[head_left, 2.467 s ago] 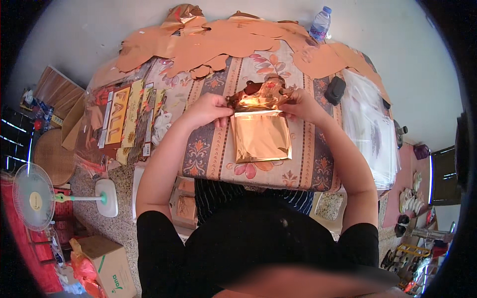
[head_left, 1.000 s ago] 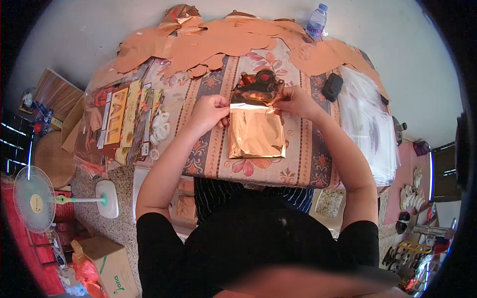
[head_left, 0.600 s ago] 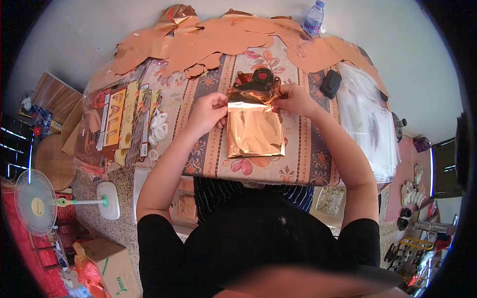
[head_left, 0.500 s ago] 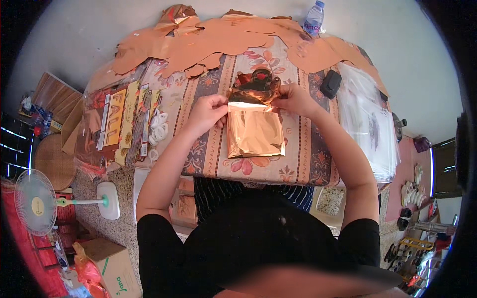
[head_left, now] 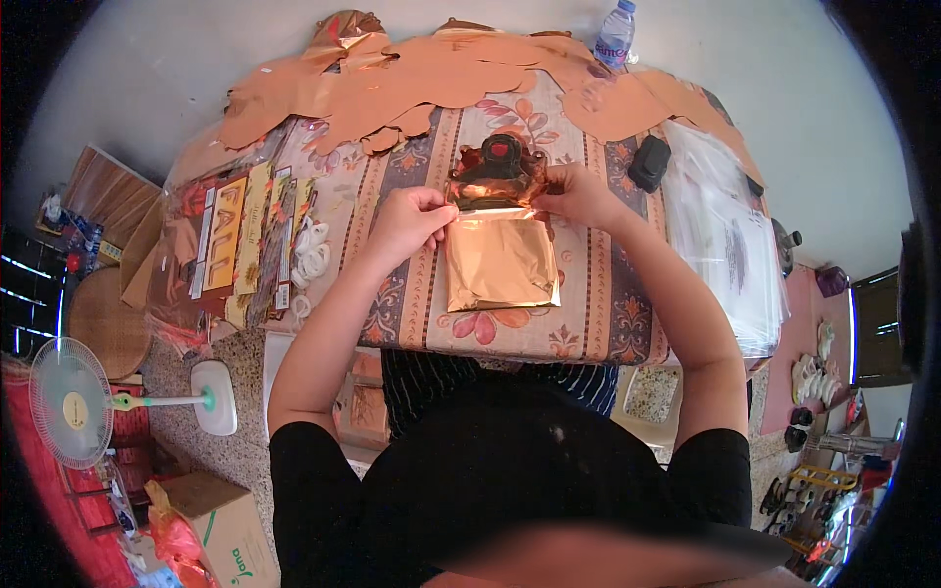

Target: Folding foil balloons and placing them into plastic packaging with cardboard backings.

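A flat, folded copper-coloured foil balloon point(head_left: 502, 263) lies in front of me on the patterned tablecloth point(head_left: 412, 314). Its lower part is a smooth, bright square; the upper flap point(head_left: 498, 176) is darker, creased and raised, with small tabs along its edge. At the left edge of the fold, my left hand point(head_left: 417, 223) pinches the foil between thumb and fingers. My right hand point(head_left: 580, 199) grips the opposite edge, its fingertips partly hidden by the foil.
Peach-backed foil shapes point(head_left: 431, 78) spread along the far edge, near a water bottle point(head_left: 616, 34). Printed packages point(head_left: 230, 235) and white ribbon rolls point(head_left: 312, 253) sit left. A black object point(head_left: 650, 164) and clear plastic bags point(head_left: 720, 245) lie right. A fan point(head_left: 71, 402) stands lower left.
The upper flap has shifted slightly left and stands more spread out. Both hands keep their grip and have moved only a little.
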A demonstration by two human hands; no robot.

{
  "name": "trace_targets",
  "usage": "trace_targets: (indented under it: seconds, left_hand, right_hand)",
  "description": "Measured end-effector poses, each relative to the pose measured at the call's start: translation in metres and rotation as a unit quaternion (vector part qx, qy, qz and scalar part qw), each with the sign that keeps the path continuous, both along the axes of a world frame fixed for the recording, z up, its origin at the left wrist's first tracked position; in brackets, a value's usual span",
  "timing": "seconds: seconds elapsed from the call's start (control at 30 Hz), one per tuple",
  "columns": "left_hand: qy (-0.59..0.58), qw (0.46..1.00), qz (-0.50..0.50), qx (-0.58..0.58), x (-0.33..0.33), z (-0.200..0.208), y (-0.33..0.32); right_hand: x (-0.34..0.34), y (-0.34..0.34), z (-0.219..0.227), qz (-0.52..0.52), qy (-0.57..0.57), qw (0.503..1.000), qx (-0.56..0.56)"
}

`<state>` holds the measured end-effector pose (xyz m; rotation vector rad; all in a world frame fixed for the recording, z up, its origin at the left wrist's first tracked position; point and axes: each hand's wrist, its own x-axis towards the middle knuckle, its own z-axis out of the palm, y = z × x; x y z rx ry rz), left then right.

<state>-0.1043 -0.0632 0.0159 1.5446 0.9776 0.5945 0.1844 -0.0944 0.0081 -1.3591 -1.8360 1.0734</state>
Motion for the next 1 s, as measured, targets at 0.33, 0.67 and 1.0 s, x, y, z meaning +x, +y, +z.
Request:
trace_targets:
  seconds: [0.33, 0.67, 1.0]
  left_hand:
    - [-0.018, 0.998, 0.014, -0.051, -0.002, 0.009, 0.002]
    - [0.014, 0.988, -0.071, -0.137, -0.003, 0.014, 0.022]
    - [-0.063, 0.972, -0.033, -0.224, -0.019, 0.018, 0.015]
  right_hand:
    - [-0.004, -0.012, 0.014, 0.017, 0.023, 1.000, -0.003]
    - [-0.002, -0.011, 0.004, 0.007, 0.012, 1.000, 0.004]
    - [-0.005, -0.014, 0.010, -0.005, 0.073, 0.997, -0.035]
